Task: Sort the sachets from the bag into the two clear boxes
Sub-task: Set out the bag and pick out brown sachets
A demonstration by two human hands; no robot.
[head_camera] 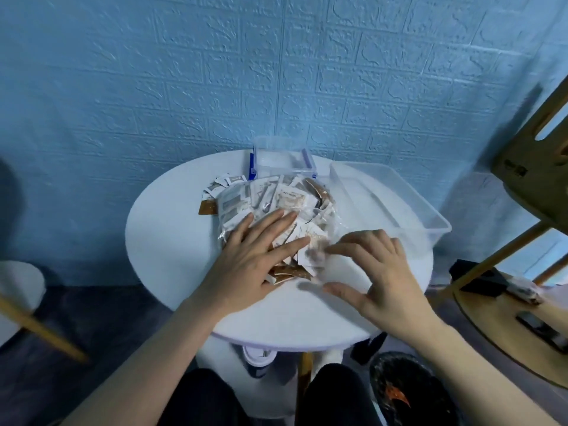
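left hand flat, pinning sachets | right hand spread, grasping nothing | 2 clear boxes near on bench, apparently for sorting

Brown-white sachets; white table; blue brick-pattern wall.

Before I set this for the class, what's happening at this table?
A person sits at a round white table, starting to sort sachets. The left hand lies flat on a clear bag of sachets, while the right hand reaches for its near edge with spread fingers. Two clear boxes wait behind: a small box and a larger tub. Both look empty.
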